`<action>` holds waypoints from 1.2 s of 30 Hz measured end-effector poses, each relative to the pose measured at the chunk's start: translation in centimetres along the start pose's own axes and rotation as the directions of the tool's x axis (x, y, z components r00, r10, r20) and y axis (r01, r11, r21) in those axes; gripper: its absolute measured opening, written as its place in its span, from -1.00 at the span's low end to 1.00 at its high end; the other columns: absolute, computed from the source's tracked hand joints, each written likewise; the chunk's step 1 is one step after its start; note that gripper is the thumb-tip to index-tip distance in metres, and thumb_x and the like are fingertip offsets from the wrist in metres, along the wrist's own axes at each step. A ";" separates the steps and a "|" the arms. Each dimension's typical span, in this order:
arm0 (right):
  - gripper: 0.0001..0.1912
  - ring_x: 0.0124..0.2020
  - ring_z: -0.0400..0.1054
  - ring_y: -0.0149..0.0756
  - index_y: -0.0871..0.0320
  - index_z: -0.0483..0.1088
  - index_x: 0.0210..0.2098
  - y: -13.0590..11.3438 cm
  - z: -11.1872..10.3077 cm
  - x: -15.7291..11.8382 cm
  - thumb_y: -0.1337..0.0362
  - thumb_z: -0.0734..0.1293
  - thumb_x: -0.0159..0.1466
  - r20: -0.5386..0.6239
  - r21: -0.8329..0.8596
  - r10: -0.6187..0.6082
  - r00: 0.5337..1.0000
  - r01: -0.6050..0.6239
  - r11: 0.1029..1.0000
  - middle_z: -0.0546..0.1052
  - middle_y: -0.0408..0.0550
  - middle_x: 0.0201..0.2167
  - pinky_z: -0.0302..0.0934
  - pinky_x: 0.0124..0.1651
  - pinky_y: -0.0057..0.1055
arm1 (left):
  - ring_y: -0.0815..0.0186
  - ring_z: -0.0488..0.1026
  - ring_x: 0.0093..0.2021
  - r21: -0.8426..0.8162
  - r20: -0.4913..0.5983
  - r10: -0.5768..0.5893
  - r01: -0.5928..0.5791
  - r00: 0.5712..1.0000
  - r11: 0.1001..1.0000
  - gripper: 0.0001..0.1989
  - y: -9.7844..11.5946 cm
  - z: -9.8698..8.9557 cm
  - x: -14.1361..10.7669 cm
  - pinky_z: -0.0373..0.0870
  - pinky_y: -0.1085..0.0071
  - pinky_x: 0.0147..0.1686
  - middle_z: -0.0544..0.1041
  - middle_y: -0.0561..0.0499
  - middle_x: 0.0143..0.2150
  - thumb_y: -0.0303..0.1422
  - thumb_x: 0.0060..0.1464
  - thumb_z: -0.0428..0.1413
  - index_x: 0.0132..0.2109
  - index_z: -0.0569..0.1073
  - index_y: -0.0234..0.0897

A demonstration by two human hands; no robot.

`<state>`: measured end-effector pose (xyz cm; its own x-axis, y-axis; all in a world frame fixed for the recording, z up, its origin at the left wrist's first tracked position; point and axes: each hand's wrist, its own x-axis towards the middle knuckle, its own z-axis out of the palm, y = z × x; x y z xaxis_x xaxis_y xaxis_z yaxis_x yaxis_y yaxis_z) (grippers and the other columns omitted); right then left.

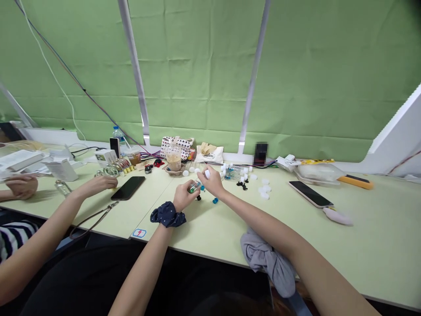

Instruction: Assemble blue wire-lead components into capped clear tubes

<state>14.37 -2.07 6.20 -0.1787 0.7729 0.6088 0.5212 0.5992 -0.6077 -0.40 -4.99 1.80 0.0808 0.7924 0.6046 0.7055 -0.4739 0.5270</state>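
My left hand (pixel 185 195), with a dark dotted scrunchie (pixel 168 214) at its wrist, is closed on a small clear bottle (pixel 194 187) with something green inside. Close beside it, my right hand (pixel 212 182) is closed on a small white piece (pixel 207 174) near the bottle's upper end. Small blue pieces (pixel 215 200) and a black piece (pixel 198 198) lie on the table by my hands. To the right are several clear tubes with white caps (pixel 235 171), black pieces (pixel 242 185) and white round pieces (pixel 264 191).
A co-worker's hand (pixel 101 184) is at the left near a dark phone (pixel 128 188). A drink cup (pixel 173 159) and pouch (pixel 209 153) stand behind my hands. Another phone (pixel 311 194) lies right. Grey cloth (pixel 268 259) hangs at the front edge.
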 end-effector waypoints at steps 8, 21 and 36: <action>-0.87 -0.51 0.22 -0.33 0.11 0.28 -0.52 -1.0 -1.6 0.7 0.20 0.23 0.10 0.092 -0.110 -0.012 0.996 0.023 0.994 0.36 -0.19 -0.61 0.01 -0.41 -0.45 | 0.42 0.21 -0.58 0.152 0.028 0.001 -0.005 1.000 0.988 -0.89 0.1 -0.5 0.0 0.06 0.51 -0.49 0.32 0.12 -0.60 -0.30 -0.02 0.04 -0.38 0.39 -0.23; -0.81 -0.53 0.24 -0.37 0.10 0.22 -0.52 0.5 0.6 -0.8 0.13 0.24 0.11 -0.010 -0.003 0.052 0.999 -0.052 0.999 0.40 -0.20 -0.56 0.05 -0.40 -0.47 | 0.39 0.24 -0.58 0.173 0.065 -0.054 0.042 0.996 0.984 -0.88 0.1 -0.1 -0.6 0.07 0.50 -0.47 0.32 0.11 -0.62 -0.28 -0.02 0.03 -0.42 0.37 -0.22; -0.80 -0.55 0.22 -0.38 0.09 0.21 -0.50 0.5 1.2 -1.2 0.12 0.23 0.11 -0.014 0.022 0.047 0.999 -0.046 0.999 0.37 -0.23 -0.58 0.05 -0.40 -0.47 | 0.42 0.21 -0.59 0.158 0.030 -0.014 0.009 0.999 0.987 -0.88 -1.0 0.1 -0.9 0.06 0.49 -0.49 0.32 0.13 -0.62 -0.29 -0.03 0.05 -0.42 0.38 -0.24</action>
<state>13.88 -2.48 4.57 -0.1424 0.7971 0.5868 0.5107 0.5670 -0.6463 -1.10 -5.21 0.68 0.0918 0.8101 0.5791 0.8084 -0.4002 0.4316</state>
